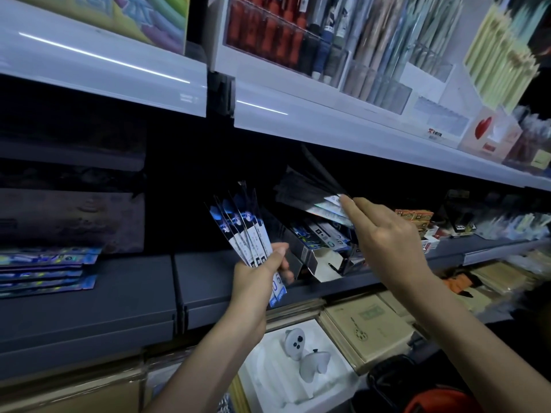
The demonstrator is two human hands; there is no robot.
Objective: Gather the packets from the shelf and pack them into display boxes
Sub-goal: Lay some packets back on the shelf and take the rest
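My left hand grips a fanned bunch of several long, narrow blue-and-white packets, held upright in front of the dark shelf. My right hand reaches into the shelf and pinches the end of another bunch of dark, silvery packets between thumb and fingers. Below them an open display box lies tilted on the shelf with more packets inside. A stack of holographic blue packets lies flat at the far left of the same shelf.
A white shelf above carries pens and stationery. Small orange and white boxes stand right of the display box. Below the shelf lie flat beige boxes and a white tray with two game controllers. A dark bag sits bottom right.
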